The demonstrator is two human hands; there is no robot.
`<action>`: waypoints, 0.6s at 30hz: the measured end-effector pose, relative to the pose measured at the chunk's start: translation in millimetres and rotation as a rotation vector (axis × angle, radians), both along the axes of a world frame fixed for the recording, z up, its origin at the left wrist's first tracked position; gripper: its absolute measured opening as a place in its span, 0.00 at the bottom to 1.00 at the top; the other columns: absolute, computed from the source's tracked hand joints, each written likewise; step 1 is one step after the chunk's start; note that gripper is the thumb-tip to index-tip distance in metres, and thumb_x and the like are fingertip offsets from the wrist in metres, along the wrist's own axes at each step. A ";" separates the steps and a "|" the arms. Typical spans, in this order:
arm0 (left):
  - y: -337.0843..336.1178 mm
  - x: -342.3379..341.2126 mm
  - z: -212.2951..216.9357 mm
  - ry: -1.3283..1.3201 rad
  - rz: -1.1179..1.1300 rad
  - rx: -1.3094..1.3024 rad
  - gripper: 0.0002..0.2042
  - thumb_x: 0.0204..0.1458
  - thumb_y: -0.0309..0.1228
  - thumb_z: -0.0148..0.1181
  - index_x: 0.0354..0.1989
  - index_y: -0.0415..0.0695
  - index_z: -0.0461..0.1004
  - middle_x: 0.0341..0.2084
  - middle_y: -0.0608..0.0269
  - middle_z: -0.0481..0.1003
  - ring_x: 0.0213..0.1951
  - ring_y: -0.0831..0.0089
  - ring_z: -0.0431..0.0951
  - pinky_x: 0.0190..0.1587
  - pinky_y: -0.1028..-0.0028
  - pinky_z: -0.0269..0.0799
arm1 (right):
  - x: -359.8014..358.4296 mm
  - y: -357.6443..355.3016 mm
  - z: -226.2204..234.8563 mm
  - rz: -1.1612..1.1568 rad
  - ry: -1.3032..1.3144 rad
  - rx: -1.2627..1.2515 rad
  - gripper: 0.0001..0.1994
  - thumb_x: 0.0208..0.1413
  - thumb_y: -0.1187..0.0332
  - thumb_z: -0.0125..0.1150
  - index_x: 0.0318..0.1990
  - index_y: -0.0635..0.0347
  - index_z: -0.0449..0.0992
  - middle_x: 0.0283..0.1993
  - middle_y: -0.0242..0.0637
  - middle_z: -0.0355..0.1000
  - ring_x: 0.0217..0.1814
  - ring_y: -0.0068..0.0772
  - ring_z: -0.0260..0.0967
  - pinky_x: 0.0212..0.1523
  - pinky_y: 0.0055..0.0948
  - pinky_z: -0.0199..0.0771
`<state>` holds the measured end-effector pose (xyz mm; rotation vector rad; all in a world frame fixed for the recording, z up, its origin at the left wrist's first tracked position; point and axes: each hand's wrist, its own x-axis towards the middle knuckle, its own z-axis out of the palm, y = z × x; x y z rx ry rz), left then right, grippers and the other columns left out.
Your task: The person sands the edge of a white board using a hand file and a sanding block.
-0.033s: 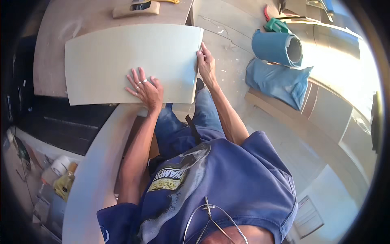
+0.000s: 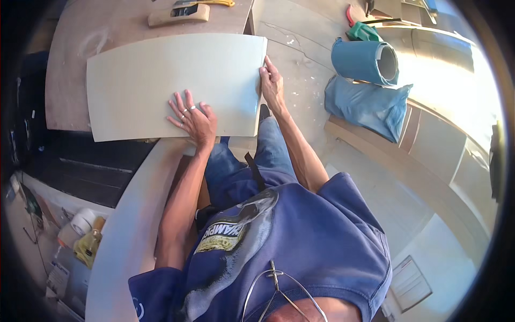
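A pale cream rectangular panel (image 2: 139, 80) lies flat on the brown worktable, its right end jutting past the table's side above my legs. My left hand (image 2: 196, 121) rests on the panel's face near its front edge, fingers spread, with rings on some of them. At the panel's right end, my right hand (image 2: 272, 86) holds the edge, thumb and index finger against it; the fingers underneath are hidden. Beyond the panel, a wooden hand plane (image 2: 178, 15) sits on the table, with a yellow-handled tool (image 2: 212, 2) just behind it.
The brown worktable (image 2: 67, 80) reaches far left. To the right, a blue roll (image 2: 357, 60) and a blue plastic bag (image 2: 365, 104) lie on stacked boards, near a green cloth (image 2: 365, 32). A dark surface (image 2: 91, 166) is at left, above a shelf with a white roll (image 2: 83, 221).
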<state>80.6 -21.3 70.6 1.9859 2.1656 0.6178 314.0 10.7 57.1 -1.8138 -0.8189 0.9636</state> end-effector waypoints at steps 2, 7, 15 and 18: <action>2.5 -3.8 3.9 -0.048 -0.081 -0.002 0.30 0.59 0.32 0.58 0.72 0.49 0.64 0.75 0.55 0.58 0.78 0.49 0.51 0.74 0.29 0.37 | 5.2 -1.5 0.1 -0.055 0.058 -0.060 0.23 0.71 0.65 0.54 0.70 0.65 0.70 0.45 0.42 0.76 0.45 0.33 0.73 0.51 0.33 0.76; 44.5 -35.3 8.2 -0.099 -0.445 -0.048 0.29 0.58 0.30 0.60 0.70 0.53 0.66 0.74 0.60 0.61 0.77 0.53 0.54 0.76 0.33 0.39 | -24.5 4.6 15.9 -0.076 -0.132 -0.140 0.24 0.75 0.59 0.47 0.73 0.60 0.65 0.61 0.54 0.75 0.57 0.47 0.75 0.61 0.39 0.72; 193.1 -79.2 2.3 0.008 -0.485 0.091 0.24 0.62 0.31 0.57 0.68 0.54 0.70 0.73 0.65 0.64 0.76 0.60 0.59 0.78 0.39 0.41 | -14.1 27.6 1.7 -0.242 -0.307 0.023 0.22 0.75 0.62 0.47 0.70 0.60 0.69 0.65 0.53 0.72 0.67 0.50 0.71 0.66 0.44 0.69; 238.1 -96.4 -7.0 0.092 -0.332 0.080 0.22 0.64 0.32 0.55 0.67 0.51 0.71 0.72 0.63 0.65 0.75 0.61 0.59 0.78 0.40 0.42 | 15.8 129.0 35.8 -0.150 -0.382 0.069 0.23 0.69 0.67 0.57 0.70 0.56 0.69 0.60 0.49 0.73 0.61 0.48 0.72 0.62 0.45 0.70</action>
